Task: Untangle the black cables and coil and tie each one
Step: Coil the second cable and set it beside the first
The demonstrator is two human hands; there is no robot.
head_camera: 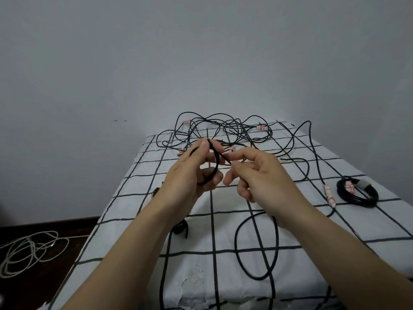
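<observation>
Now, left hand (pixel 194 175): gripping looped black strap (pixel 216 162)
Right hand (pixel 259 175): pinching strap's free end
Black cables (pixel 223 128): tangled, far end of table (pixel 225 231)
Coiled cable (pixel 357 194): tied, right side

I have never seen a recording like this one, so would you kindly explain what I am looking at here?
There is no machine here. A person wears a camera on the head, so this single picture looks forward and down at their own bare arms. The left hand and the right hand hold what looks like a black strap between them, with the right hand pinching one end. Beneath them is a surface covered by a checked cloth. At its far end lies a tangle of black cables. On the right sits a coiled cable, already bound with a grey band. A loose cable loop lies nearer the person.
</observation>
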